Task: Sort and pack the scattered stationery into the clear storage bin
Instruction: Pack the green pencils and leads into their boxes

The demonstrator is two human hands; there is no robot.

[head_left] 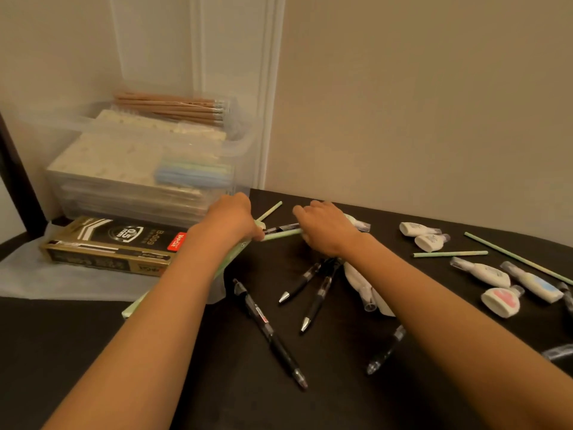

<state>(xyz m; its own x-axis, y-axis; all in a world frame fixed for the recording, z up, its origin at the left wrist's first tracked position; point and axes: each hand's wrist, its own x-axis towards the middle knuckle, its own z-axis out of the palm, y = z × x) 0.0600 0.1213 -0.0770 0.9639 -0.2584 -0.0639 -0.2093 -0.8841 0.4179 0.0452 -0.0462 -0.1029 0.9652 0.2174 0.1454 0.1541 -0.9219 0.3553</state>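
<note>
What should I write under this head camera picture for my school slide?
Two hands, left hand and right hand, gather green pencils beside a clear storage bin, black pens scattered nearby.

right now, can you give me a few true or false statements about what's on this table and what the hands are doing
1. The clear storage bin already holds wooden pencils. True.
2. The left hand grips green pencils. True.
3. The right hand is lifting a correction tape. False: the tape lies untouched far to its right.
4. The pen box sits inside the bin. False: it lies on the table in front of it.
5. Black pens lie loose on the table. True.
</note>
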